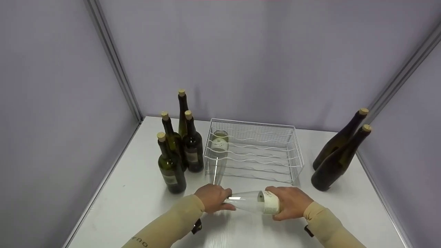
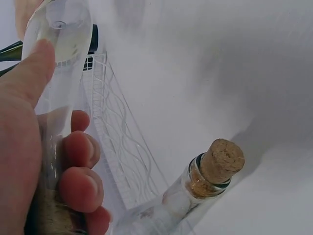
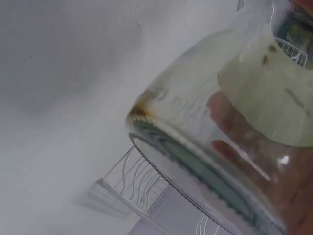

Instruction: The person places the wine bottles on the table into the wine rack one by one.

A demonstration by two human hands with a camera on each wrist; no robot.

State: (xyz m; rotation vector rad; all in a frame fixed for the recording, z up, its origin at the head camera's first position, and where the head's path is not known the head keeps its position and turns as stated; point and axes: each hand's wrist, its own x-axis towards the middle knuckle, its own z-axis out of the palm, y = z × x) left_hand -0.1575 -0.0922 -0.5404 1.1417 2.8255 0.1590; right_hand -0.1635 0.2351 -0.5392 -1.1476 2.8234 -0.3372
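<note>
A clear glass wine bottle (image 1: 246, 201) with a cream label is held sideways in front of the wire rack (image 1: 255, 175). My left hand (image 1: 214, 198) grips its neck; in the left wrist view the fingers (image 2: 80, 188) curl round the glass. My right hand (image 1: 292, 202) holds the base end around the label, and the ridged bottom (image 3: 195, 181) fills much of the right wrist view. Another clear bottle (image 1: 219, 148) lies in the rack's left slot, its corked neck pointing toward me. Its cork (image 2: 222, 160) shows close by the left hand.
Several dark corked bottles (image 1: 193, 151) stand upright left of the rack. Two dark brown bottles (image 1: 336, 165) stand at the right, near the table's right edge. Walls rise behind and on both sides of the white table (image 1: 117, 206).
</note>
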